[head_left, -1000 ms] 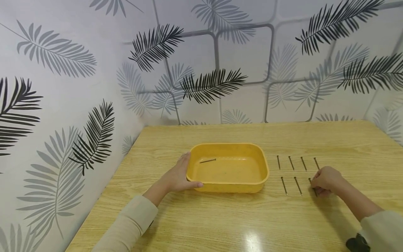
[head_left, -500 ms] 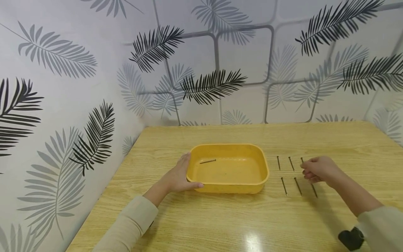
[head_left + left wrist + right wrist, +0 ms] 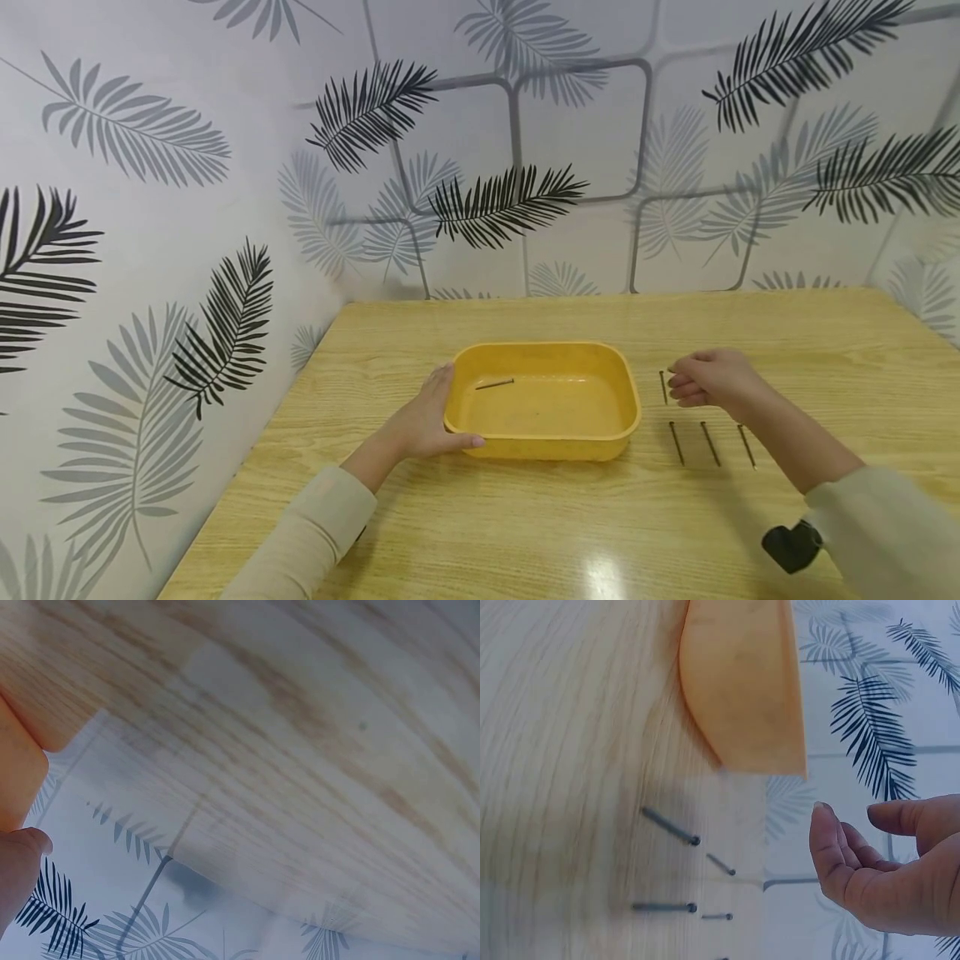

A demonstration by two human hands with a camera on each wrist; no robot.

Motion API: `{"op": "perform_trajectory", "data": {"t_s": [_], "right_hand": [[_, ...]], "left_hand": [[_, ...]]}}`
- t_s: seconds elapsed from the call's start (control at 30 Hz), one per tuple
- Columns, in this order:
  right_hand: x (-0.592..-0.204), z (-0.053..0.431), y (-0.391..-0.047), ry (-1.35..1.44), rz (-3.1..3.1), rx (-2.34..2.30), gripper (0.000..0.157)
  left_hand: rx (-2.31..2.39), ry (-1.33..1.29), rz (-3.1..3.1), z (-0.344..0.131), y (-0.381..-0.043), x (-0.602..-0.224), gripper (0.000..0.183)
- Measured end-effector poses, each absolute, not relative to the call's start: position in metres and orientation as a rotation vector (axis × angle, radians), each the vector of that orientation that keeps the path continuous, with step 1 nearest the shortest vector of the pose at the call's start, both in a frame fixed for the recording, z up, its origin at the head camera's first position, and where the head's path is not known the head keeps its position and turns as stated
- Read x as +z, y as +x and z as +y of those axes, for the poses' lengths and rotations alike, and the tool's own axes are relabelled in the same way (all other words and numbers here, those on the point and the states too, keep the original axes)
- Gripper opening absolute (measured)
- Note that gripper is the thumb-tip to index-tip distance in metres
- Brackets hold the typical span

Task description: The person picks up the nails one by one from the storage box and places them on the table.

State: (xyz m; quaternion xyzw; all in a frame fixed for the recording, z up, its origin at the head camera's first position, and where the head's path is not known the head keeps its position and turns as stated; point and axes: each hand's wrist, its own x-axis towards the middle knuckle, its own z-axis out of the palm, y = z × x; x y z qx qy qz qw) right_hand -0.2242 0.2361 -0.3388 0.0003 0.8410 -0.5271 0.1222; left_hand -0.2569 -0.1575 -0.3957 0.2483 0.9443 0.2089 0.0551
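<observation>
A yellow plastic tray (image 3: 555, 448) stands on the wooden table, with one dark nail (image 3: 495, 383) lying inside it. My left hand (image 3: 427, 421) holds the tray at its left end, thumb along the front wall and fingers at the left side. My right hand (image 3: 712, 383) hovers right of the tray, fingers loosely bent; thumb and index tips are apart, with nothing between them in the right wrist view. Its fingertips are beside the leftmost back-row nail (image 3: 663, 387); the hand hides the other back-row nails. Three front-row nails (image 3: 710, 443) lie nearer me.
The wooden table (image 3: 525, 525) reaches back to a wall (image 3: 480, 275) with a leaf pattern, which also runs along the left. A dark heart-shaped piece (image 3: 792, 547) hangs at the right sleeve.
My right hand has moved left and away from me, from the rightmost front-row nail along the back row to its left end. My left hand and the tray have stayed put.
</observation>
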Motion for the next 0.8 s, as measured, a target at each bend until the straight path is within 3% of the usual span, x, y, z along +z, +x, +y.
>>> {"op": "perform_trajectory", "data": {"t_s": [0.8], "right_hand": [[-0.331,0.174,-0.238,-0.029,2.307,-1.704,0.055]], "left_hand": [[0.631,0.784,2.869,-0.159,-0.259,-0.398,0.124]]}}
